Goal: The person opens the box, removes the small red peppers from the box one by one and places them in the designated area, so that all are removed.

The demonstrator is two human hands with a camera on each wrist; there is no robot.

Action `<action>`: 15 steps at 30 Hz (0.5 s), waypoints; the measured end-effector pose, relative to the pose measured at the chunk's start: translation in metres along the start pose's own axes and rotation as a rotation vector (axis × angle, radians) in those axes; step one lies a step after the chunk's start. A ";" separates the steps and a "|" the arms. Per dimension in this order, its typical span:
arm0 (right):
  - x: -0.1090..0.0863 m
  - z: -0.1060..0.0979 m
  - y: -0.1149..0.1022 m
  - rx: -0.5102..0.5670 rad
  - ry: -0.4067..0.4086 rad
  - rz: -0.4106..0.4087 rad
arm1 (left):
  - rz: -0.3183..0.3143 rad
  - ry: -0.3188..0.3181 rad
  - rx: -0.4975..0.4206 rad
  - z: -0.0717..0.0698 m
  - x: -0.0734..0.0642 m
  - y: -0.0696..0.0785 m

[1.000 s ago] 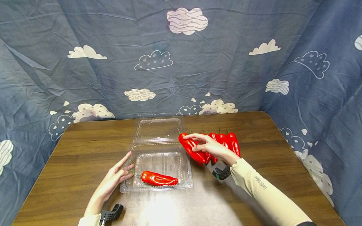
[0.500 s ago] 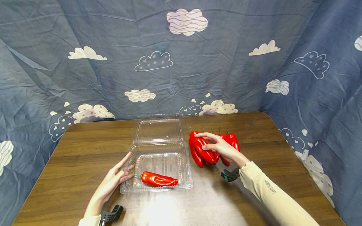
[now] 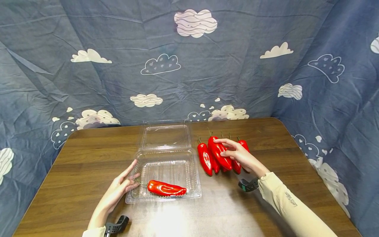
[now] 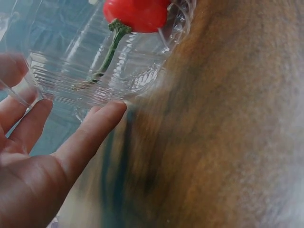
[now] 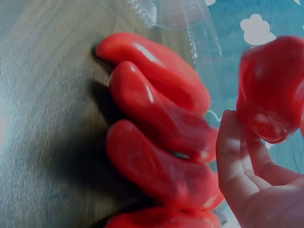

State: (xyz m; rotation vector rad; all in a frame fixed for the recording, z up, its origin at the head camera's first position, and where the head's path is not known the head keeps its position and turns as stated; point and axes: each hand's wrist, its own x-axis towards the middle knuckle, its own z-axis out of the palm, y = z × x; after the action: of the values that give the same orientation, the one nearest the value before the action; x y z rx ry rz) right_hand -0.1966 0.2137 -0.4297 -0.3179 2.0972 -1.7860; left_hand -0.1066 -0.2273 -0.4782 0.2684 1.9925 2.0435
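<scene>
My right hand [image 3: 244,159] holds a long red pepper [image 3: 217,152] between thumb and fingers, above several more red peppers [image 3: 204,158] lying side by side. In the right wrist view the held pepper [image 5: 270,90] is lifted clear of the row. My left hand [image 3: 113,192] rests at the left side of a clear plastic clamshell box [image 3: 197,171], fingers extended and touching its wall. Another red pepper [image 3: 165,188] lies crosswise near the front of that box, its green stem [image 4: 110,52] pointing toward the left hand.
The box's lid [image 3: 165,136] lies folded back behind the base. All stands on a brown wooden table [image 3: 88,154]. A blue cloud-print cloth [image 3: 124,65] hangs behind and at the sides. Each wrist wears a black camera mount [image 3: 117,224].
The right hand has carried its pepper rightward, from beside the box to over the row, uncovering the row's leftmost peppers. The left hand and the box stay in place.
</scene>
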 end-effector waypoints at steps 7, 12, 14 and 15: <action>-0.006 -0.011 0.005 0.030 0.019 -0.020 | -0.009 0.006 0.011 -0.001 -0.001 0.001; -0.010 -0.019 0.007 0.056 0.039 -0.020 | -0.013 0.011 0.009 -0.001 0.000 0.000; -0.012 -0.022 0.007 0.062 0.047 -0.028 | -0.015 0.013 0.009 -0.001 0.000 0.000; -0.013 -0.023 0.007 0.066 0.052 -0.032 | -0.016 0.014 0.009 -0.001 -0.001 0.000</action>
State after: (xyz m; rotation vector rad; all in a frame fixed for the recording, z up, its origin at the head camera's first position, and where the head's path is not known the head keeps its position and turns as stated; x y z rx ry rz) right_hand -0.1942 0.2407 -0.4324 -0.2917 2.0736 -1.8971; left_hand -0.1066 -0.2288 -0.4781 0.2408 2.0064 2.0324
